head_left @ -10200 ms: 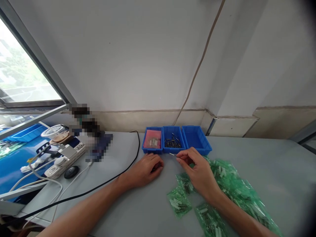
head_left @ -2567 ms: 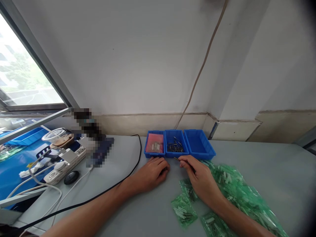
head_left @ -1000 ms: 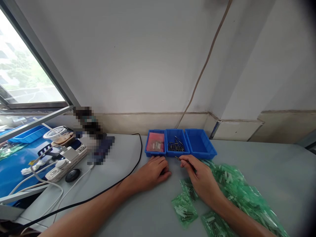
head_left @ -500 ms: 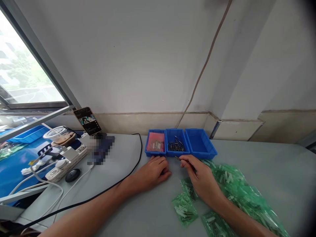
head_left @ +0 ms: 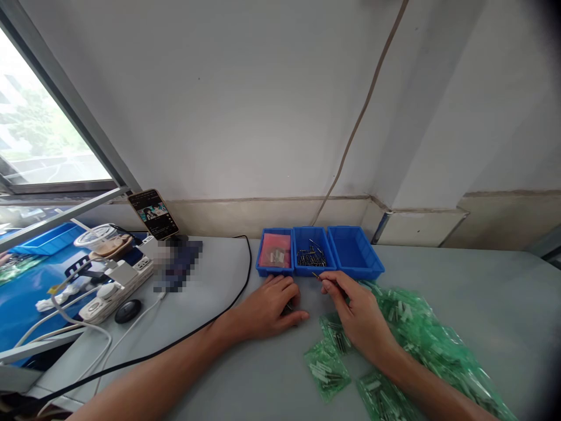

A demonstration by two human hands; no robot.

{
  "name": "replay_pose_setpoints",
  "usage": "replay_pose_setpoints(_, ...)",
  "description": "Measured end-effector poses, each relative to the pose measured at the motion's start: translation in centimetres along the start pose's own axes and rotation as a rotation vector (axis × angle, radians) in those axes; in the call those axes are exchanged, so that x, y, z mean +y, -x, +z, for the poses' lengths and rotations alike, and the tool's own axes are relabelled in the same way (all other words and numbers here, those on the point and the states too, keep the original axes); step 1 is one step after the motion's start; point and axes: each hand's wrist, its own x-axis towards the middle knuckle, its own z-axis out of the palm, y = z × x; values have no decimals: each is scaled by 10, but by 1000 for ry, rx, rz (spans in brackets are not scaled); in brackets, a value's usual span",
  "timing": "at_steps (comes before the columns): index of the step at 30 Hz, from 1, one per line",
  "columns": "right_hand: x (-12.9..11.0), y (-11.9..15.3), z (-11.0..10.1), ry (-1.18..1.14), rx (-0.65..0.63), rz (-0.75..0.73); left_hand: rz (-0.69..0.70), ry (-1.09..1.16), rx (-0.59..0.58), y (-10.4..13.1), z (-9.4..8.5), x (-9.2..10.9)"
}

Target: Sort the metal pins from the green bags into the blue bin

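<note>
My right hand (head_left: 353,301) pinches a thin, dark metal pin-like piece (head_left: 316,276) between thumb and fingertips, just in front of the middle blue bin (head_left: 299,271). That bin holds a pile of similar slim metal pieces (head_left: 312,256). On the table to the left, my left hand (head_left: 278,304) has its fingers curled over, with the thumb set apart; something small and dark shows under them, too hidden to name. Small green plastic packets (head_left: 326,369) of metal and white pieces lie below my right hand.
The left blue bin (head_left: 258,270) contains a pink packet (head_left: 275,250); the right blue bin (head_left: 355,248) stands beside the middle one. A large green bag (head_left: 432,333) spreads at right. At left are a black cable (head_left: 188,339), a mouse (head_left: 128,311), a power strip (head_left: 99,309) and a phone (head_left: 153,214).
My left thumb has moved outward from the curled fingers, exposing something dark beneath. My right hand has shifted slightly and still pinches the pin-like piece.
</note>
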Motion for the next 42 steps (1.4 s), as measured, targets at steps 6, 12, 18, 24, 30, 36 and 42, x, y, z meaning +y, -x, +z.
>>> replay_pose_setpoints(6,-1,0,0,-14,9,7,9,1,-17,0,-1,2)
replay_pose_setpoints(12,1,-1,0,-18,3,8,20,-25,-31,0,-3,3)
replay_pose_setpoints(18,2,-1,0,-20,9,5,19,-15,-18,1,-2,3)
replay_pose_setpoints(24,-1,-1,-2,-74,23,39,9,32,-12,1,-2,2)
replay_pose_setpoints(30,-2,-4,-2,-324,16,186,0,44,33,1,-3,4)
replay_pose_setpoints(36,-1,-6,0,-485,23,231,-3,53,26,1,-3,5)
replay_pose_setpoints(42,-1,-1,-1,-296,37,144,-2,46,32,1,-3,6)
